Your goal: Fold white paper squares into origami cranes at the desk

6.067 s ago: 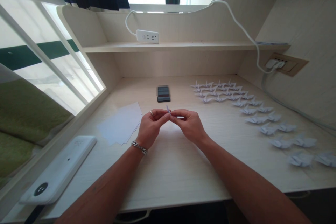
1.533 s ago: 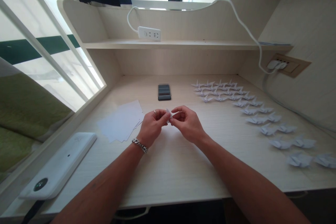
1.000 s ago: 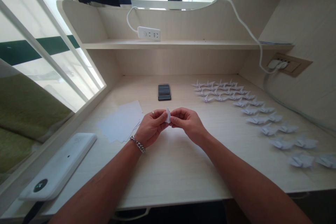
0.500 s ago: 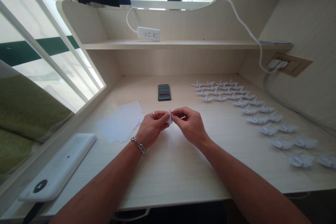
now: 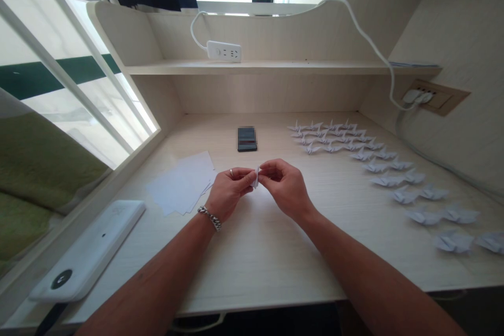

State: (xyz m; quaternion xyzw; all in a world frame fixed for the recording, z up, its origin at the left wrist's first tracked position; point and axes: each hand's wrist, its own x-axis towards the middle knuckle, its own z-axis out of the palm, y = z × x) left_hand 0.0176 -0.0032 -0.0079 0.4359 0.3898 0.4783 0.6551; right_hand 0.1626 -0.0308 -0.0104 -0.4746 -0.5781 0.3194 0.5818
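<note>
Lying far left: a white oblong device (image 5: 88,249) with a round dark button, on the pale wood desk (image 5: 268,265) near its front edge.

Fanning beside the left hand: loose white paper sheets (image 5: 179,182), overlapping, almost touching the fingers.

Left hand: the left hand (image 5: 228,187) is closed in a pinch on the paper's left side, wearing a ring (image 5: 231,172) and a chain bracelet (image 5: 209,218).

Between the hands: the folded white paper (image 5: 256,177), small and upright, held above the desk.

Behind the hands: a dark flat block (image 5: 247,139), its top blurred.

Right hand: the right hand (image 5: 286,189) is curled, with its fingertips (image 5: 261,174) pinching the paper's right side.

Far right: rows of white origami cranes (image 5: 378,164) stand on the desk, well apart from the hands.
</note>
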